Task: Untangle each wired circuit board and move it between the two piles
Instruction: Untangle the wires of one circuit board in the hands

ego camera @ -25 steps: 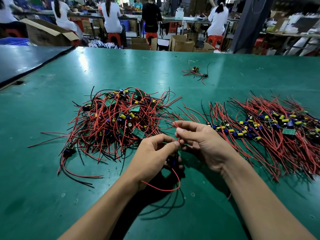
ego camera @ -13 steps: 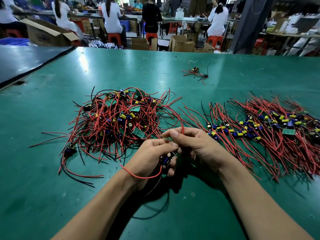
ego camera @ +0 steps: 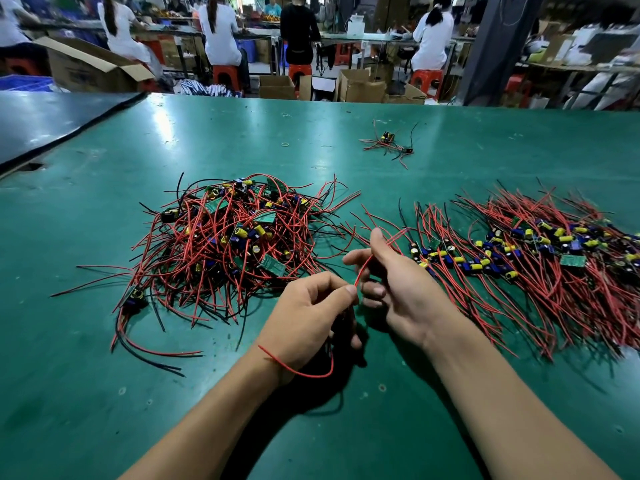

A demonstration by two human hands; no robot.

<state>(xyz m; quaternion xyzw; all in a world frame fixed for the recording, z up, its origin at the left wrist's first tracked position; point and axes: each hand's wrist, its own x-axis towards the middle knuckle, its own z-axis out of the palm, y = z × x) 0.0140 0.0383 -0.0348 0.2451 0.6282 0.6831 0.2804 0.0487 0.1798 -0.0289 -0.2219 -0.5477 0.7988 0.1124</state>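
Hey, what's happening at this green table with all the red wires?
A person is sorting wired circuit boards on a green table. One red wire runs between the hands: the left hand pinches its lower part and the right hand holds it higher up. A tangled pile lies to the left, a straightened pile to the right, and a few stray boards sit farther back.

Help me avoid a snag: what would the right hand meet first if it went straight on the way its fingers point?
Probably the left hand, just ahead of the right hand; past it lies the tangled pile. Depth is unclear.
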